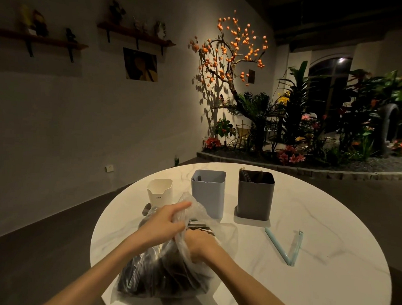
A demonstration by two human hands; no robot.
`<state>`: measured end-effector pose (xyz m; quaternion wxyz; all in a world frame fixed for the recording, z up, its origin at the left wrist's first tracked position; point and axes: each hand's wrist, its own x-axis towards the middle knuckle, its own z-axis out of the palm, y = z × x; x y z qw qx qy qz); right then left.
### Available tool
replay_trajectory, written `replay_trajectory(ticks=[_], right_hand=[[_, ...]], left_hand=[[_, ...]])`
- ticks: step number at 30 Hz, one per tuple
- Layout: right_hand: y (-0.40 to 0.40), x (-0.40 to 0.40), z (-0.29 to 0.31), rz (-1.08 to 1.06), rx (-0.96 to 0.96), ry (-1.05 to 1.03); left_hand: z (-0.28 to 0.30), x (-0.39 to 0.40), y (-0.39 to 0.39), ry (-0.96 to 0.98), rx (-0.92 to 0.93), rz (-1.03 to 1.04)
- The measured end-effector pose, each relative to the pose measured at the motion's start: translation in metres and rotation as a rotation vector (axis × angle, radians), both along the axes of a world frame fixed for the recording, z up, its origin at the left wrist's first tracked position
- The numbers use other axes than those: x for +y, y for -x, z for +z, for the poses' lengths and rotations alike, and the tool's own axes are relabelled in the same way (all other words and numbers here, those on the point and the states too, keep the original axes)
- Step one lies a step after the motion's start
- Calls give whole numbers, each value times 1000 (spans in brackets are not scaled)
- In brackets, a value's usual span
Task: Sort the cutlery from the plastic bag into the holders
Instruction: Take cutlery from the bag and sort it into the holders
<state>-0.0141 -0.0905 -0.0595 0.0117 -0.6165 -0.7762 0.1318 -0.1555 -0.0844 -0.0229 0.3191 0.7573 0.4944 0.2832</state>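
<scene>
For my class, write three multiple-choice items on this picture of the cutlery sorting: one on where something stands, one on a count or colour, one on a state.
1. Where does the dark grey holder stand among the holders?
A. at the right end of the row
B. between the other two
C. at the left end of the row

2. How many holders stand on the table?
A. two
B. three
C. five

3. What is the left hand doing?
A. lying flat on the table
B. holding a fork above a holder
C. gripping the plastic bag

Answers: 1 A, since the white holder and the blue holder both stand to its left. 2 B, white, blue and dark grey. 3 C, its fingers are curled round the bag's plastic, while the right hand reaches into the bag's mouth.
</scene>
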Motion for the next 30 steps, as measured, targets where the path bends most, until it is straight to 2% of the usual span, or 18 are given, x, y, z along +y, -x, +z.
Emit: replay_trajectory(ticks=[4,13,18,21,25,30], right_hand=[[11,-8,0,-13,-41,-5],[15,-14,12,-8,105,32],[10,-10,23,-16,-92,-9],[2,-10,37,-4,-107,-140],[-14,-13,53,81,-202,-201],[-52,-24,82,72,-260,-146]], left_hand=[[-4,-3,-1,5,11,-1],[-1,-8,8,5,-124,22],[0,-6,13,-14,-102,45],[2,-4,15,1,-143,42],[1,-3,11,-38,-73,87],[-6,2,0,-34,-71,155]])
